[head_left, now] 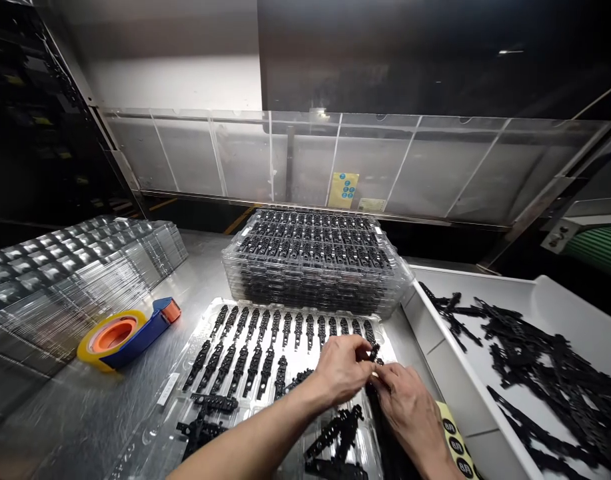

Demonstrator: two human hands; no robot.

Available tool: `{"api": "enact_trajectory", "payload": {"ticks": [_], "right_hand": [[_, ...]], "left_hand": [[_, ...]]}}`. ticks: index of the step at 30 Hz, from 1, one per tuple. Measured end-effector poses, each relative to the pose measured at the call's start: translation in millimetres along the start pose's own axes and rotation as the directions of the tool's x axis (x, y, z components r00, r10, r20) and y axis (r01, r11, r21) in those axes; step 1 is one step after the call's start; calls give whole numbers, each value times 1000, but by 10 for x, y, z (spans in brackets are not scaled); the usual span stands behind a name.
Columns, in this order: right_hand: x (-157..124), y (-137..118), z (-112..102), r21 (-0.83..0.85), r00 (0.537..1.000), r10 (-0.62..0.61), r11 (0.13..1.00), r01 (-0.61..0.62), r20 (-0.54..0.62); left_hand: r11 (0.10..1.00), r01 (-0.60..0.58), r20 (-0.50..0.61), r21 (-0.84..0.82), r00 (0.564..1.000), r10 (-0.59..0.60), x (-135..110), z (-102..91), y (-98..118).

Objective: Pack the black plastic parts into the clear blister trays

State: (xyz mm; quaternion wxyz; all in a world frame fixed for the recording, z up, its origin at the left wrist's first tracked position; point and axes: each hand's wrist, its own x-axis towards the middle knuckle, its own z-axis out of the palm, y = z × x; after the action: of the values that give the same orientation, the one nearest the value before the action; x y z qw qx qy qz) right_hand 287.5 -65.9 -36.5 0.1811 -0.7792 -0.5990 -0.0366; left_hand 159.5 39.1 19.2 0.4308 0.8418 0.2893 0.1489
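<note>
My left hand (pixel 344 368) is closed in a pinch over the right side of a clear plastic tray (pixel 290 313). A small black plastic part (pixel 374 351) shows between its thumb and fingers. My right hand (pixel 408 410) is closed too, its fingertips meeting the left ones at that part; whatever lies between them is hidden. Beneath the hands, the tray carries rows of slim black plastic parts (pixel 275 327) in its slots. Loose black parts (pixel 335 433) lie in a heap on its near side. A yellow sheet of round black stickers (pixel 455 443) sits beside my right wrist.
A stack of filled clear trays (pixel 310 287) stands behind. At left are stacked clear trays (pixel 135 263) and a tape dispenser (pixel 150 333) with yellow tape. A white bin (pixel 465 380) at right holds many black parts. A transparent panel (pixel 305 157) crosses the back.
</note>
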Motion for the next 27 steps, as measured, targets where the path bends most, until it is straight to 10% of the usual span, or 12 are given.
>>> {"api": "enact_trajectory", "payload": {"ticks": [5,12,22,27], "right_hand": [[-48,40,-11,-1,999,-29,1000,29,41],[-109,104,-28,4,997,-46,999,46,56],[-143,43,-33,0,998,-46,999,46,33],[-139,38,-24,-4,999,-46,999,46,26]], "left_hand": [[915,-338,200,223,934,296,-36,-158,-159],[434,-765,541,475,643,542,19,-90,-246],[448,-780,527,436,625,576,-19,-80,-308],[565,-637,343,525,766,544,-50,-82,-395]]}}
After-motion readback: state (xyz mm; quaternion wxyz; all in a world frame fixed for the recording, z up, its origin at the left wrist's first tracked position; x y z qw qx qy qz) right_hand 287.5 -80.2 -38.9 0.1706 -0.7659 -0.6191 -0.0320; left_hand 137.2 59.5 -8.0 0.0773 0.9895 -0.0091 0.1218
